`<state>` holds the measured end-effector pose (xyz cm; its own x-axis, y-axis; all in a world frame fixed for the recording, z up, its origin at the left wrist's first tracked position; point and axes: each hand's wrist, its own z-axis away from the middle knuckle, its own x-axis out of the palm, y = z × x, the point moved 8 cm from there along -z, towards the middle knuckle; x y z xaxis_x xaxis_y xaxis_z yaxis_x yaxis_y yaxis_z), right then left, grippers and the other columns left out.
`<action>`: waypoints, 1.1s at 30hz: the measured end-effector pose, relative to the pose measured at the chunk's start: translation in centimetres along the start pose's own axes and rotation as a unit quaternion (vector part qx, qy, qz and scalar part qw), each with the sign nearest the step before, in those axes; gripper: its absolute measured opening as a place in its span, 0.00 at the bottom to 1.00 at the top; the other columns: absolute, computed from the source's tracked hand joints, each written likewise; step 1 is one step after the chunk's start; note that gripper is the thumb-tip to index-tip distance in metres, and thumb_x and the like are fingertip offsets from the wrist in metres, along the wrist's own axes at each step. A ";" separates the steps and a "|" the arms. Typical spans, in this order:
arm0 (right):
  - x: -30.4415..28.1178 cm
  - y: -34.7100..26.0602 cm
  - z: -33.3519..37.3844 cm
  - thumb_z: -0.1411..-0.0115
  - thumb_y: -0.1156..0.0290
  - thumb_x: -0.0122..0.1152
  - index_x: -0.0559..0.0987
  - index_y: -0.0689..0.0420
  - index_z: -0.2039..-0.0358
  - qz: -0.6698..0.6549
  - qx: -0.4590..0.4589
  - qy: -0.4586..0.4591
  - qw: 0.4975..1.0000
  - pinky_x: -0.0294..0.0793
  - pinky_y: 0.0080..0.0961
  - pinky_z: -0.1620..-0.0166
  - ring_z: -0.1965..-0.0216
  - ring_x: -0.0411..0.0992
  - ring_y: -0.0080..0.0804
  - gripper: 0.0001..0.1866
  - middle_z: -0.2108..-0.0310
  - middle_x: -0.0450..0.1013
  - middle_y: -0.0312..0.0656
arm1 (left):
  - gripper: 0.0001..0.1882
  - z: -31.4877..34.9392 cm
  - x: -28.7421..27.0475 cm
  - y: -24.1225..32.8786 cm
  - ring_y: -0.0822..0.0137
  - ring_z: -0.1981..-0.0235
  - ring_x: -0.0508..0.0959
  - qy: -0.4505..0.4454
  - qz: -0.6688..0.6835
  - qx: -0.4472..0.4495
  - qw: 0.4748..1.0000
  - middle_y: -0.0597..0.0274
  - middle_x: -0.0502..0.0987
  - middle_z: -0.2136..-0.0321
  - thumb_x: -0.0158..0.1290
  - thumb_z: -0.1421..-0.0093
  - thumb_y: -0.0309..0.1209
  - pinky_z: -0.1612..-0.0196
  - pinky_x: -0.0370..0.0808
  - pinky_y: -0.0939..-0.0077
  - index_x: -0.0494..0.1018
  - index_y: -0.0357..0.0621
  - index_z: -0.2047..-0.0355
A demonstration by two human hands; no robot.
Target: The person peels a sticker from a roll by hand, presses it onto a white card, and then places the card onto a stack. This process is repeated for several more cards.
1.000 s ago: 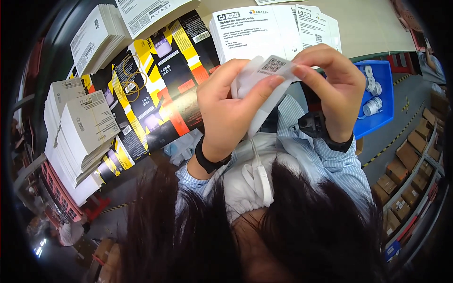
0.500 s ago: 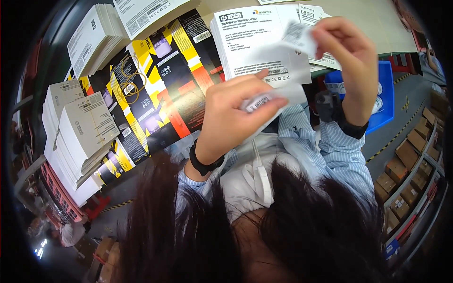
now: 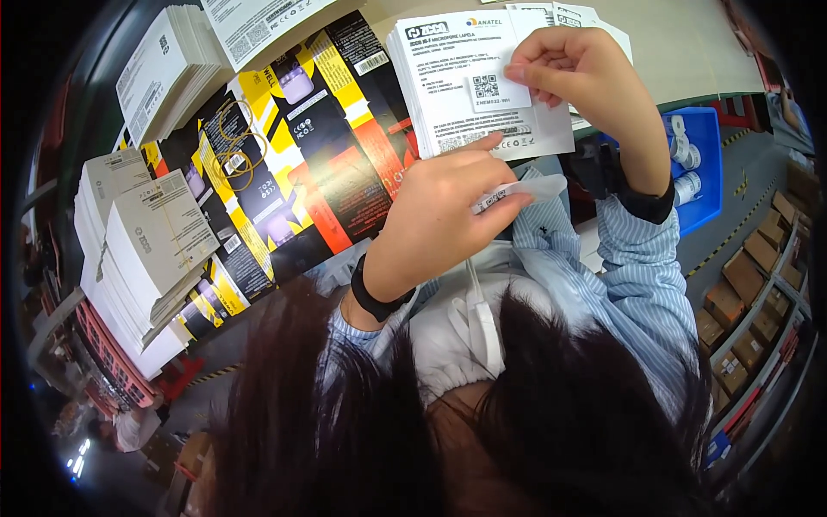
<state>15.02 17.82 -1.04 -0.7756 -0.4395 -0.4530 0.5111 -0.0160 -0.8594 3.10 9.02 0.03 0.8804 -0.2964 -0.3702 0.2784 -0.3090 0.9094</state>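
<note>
The counter point(image 3: 693, 60) shows its pale beige top toward the right. Flat black, yellow and red printed packaging point(image 3: 332, 129) covers much of its left part, reaching the near edge. Just right of that, a thick stack of white printed sheets point(image 3: 448, 56) lies by the near edge, with more white sheets point(image 3: 613, 39) beside it.

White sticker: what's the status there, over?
Right hand pinching white sticker over paper stack. Left hand holding curled strip. Left fingertip over stack's lower part, clear of sticker.
</note>
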 end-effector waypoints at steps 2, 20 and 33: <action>0.0 0.0 -0.1 0.48 0.70 0.61 0.77 0.61 0.73 0.005 0.003 -0.001 1.000 0.63 0.10 0.77 0.80 0.65 0.13 0.07 0.82 0.70 0.31 | 0.06 0.0 -0.1 0.3 0.57 0.69 0.79 0.013 -0.007 0.017 1.000 0.56 0.75 0.82 0.61 0.57 0.25 0.56 0.74 0.71 0.75 0.38 0.78; 0.3 1.1 -0.4 0.50 0.63 0.64 0.76 0.59 0.63 0.083 0.117 -0.055 0.988 0.70 0.20 0.67 0.68 0.71 0.23 0.17 0.69 0.73 0.40 | 0.07 0.2 0.1 0.5 0.51 0.62 0.77 0.018 -0.015 0.056 0.998 0.56 0.72 0.81 0.59 0.56 0.25 0.67 0.74 0.67 0.72 0.38 0.78; 0.5 -0.9 0.1 0.49 0.75 0.60 0.77 0.66 0.74 -0.037 0.049 -0.017 0.998 0.64 0.11 0.78 0.82 0.66 0.14 0.06 0.82 0.71 0.33 | 0.07 0.1 0.1 0.6 0.53 0.61 0.77 0.014 -0.034 0.044 0.998 0.56 0.74 0.81 0.61 0.57 0.26 0.66 0.75 0.71 0.73 0.39 0.78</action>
<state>14.15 17.53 -0.48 -0.8001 -0.4644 -0.3798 0.4885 -0.1368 -0.8618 3.33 8.66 0.49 0.8711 -0.2468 -0.4245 0.3044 -0.4069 0.8612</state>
